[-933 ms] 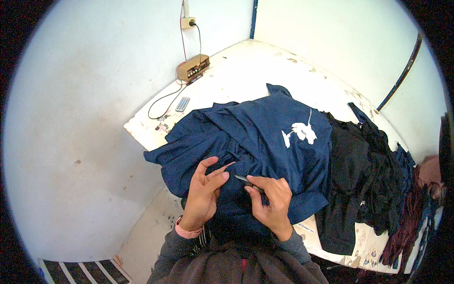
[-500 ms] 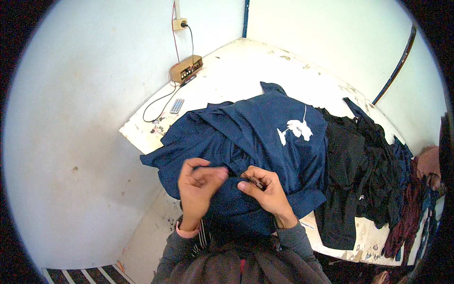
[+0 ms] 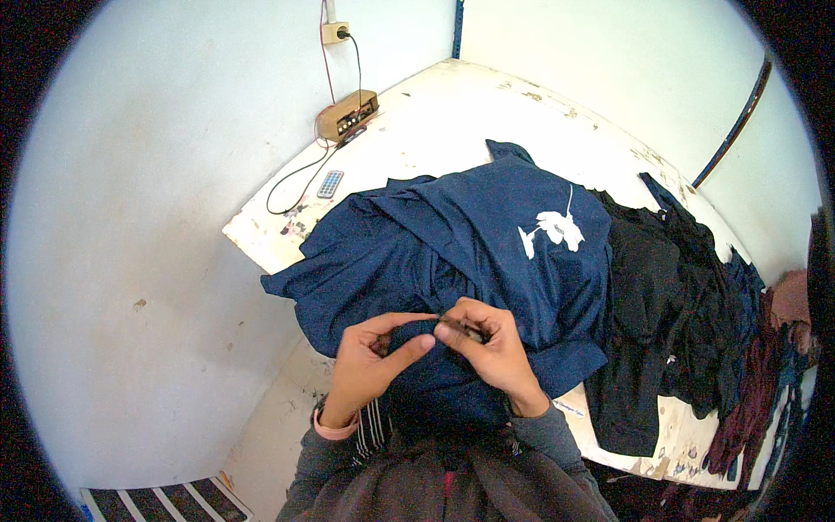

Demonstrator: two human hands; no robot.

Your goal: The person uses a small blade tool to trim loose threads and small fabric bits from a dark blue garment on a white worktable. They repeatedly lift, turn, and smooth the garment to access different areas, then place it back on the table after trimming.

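Note:
A navy blue garment (image 3: 374, 248) with a white flower print (image 3: 559, 230) lies bunched on the table in front of me. My right hand (image 3: 491, 348) is closed in a pinch over its near part. Some small, dark, thin thing (image 3: 474, 332) shows between those fingers, its kind too small to tell. My left hand (image 3: 370, 361) has its index finger stretched toward my right fingertips, the thumb held apart below it. The left hand's other fingers are curled and partly hidden. Both hands are over the garment's near folds.
Black garments (image 3: 639, 322) lie right of the navy one, with dark red cloth (image 3: 744, 396) beyond. A brown box-shaped device (image 3: 348, 116) with cables and a remote control (image 3: 330, 184) sit at the table's far left, below a wall socket (image 3: 335, 33).
My left hand's fingers have opened from a loose pinch, its index now reaching to my right fingertips. My right hand keeps its pinch. The view has shifted slightly.

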